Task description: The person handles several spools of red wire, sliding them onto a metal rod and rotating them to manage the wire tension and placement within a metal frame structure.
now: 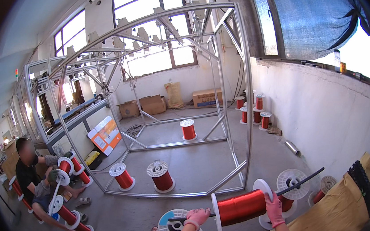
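Note:
A spool of red wire (240, 207) with white flanges is threaded on a black rod (300, 181), lying roughly level before me. My left hand (198, 216), in a pink glove, is closed round the rod beside the spool's left flange. At the other end my right hand (274, 209), gloved alike, grips the spool at its right flange; its fingers are partly hidden. The rod sticks out past both hands. Below my left hand stands another spool (170, 219) with a white and blue top. More spools stand behind and below my right hand, among them a white-topped one (292, 183).
A metal frame (179, 194) rises ahead, with red wire spools (162, 180) standing in and around it. Brown wrapping (336, 205) lies at the right near a metal cylinder (292, 147). At the left a seated person (32, 170) handles spools on a rod. Cardboard boxes (207, 98) stand by the back wall.

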Motion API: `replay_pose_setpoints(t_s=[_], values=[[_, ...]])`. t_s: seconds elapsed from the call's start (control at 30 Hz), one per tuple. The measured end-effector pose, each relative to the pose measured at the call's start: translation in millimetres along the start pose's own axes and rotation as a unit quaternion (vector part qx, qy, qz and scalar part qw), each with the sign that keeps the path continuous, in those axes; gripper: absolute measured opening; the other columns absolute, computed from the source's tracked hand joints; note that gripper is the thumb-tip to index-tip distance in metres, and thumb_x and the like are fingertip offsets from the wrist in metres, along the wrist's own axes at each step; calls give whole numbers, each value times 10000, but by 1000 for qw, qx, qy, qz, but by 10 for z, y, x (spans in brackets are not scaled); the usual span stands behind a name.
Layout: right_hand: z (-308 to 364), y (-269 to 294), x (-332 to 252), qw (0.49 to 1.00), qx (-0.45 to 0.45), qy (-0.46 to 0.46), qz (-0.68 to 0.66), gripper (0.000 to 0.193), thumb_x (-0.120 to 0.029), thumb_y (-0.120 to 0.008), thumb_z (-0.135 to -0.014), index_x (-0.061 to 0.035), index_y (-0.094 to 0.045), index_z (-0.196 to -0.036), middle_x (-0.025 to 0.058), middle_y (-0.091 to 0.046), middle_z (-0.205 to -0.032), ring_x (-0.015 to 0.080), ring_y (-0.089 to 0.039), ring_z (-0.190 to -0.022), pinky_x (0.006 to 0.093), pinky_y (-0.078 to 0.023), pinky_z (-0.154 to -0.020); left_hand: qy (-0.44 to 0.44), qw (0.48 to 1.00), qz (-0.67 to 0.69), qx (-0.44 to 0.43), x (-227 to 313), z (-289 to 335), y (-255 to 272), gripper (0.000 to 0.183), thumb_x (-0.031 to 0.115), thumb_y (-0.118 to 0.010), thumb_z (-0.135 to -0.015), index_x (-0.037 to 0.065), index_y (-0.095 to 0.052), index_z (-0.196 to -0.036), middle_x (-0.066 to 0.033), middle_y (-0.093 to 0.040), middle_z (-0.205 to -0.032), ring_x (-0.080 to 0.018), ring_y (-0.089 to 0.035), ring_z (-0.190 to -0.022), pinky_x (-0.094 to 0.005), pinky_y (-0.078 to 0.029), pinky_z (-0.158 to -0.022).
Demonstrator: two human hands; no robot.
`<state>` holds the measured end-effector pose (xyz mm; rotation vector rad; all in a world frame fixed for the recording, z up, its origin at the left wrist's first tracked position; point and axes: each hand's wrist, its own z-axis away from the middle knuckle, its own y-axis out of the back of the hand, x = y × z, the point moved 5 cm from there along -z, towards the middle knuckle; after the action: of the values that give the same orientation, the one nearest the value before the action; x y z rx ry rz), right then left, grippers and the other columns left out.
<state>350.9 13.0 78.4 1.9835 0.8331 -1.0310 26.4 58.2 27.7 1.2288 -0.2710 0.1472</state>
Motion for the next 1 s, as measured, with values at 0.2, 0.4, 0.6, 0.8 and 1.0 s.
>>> replay_pose_setpoints(t_s=[0.2, 0.4, 0.6, 0.8, 1.0], values=[[373, 17, 332, 999, 28, -36, -23, 369, -331, -528, -902, 2, -530, -1060, 193, -611, -851, 315, -603, -796, 368, -448, -704, 5, 1000, 19, 1, 0, -43, 8, 600, 457, -229, -909, 31, -647, -972, -179, -623, -1026, -336, -576, -994, -406, -407, -890], [355, -6, 431, 997, 28, -27, -60, 396, -338, -520, -908, 7, -524, -1101, 176, -620, -868, 300, -603, -804, 362, -447, -721, 5, 1000, 11, 0, -6, -30, 9, 605, 450, -218, -899, 27, -639, -994, -174, -621, -1035, -336, -576, -998, -401, -418, -878], [318, 7, 410, 998, 19, -37, -43, 357, -303, -535, -903, 6, -542, -1083, 180, -620, -869, 287, -596, -764, 360, -453, -703, 1, 1000, 13, 10, 1, -30, -7, 602, 444, -216, -904, 27, -638, -1002, -187, -608, -1063, -332, -565, -1024, -404, -411, -889], [154, 7, 231, 998, -27, -55, 0, 355, -299, -529, -901, 23, -549, -1049, 193, -614, -832, 309, -589, -758, 377, -446, -701, -22, 999, -10, 26, 1, -36, 9, 580, 441, -240, -903, 34, -636, -1018, -170, -607, -1081, -313, -570, -1030, -407, -416, -895], [30, 20, 5, 997, -44, -49, 29, 366, -316, -515, -904, 37, -551, -992, 214, -597, -829, 341, -573, -761, 388, -437, -701, -13, 999, -1, 45, -53, -89, -46, 576, 453, -244, -903, 56, -651, -999, -164, -624, -1038, -310, -589, -995, -401, -432, -877]])
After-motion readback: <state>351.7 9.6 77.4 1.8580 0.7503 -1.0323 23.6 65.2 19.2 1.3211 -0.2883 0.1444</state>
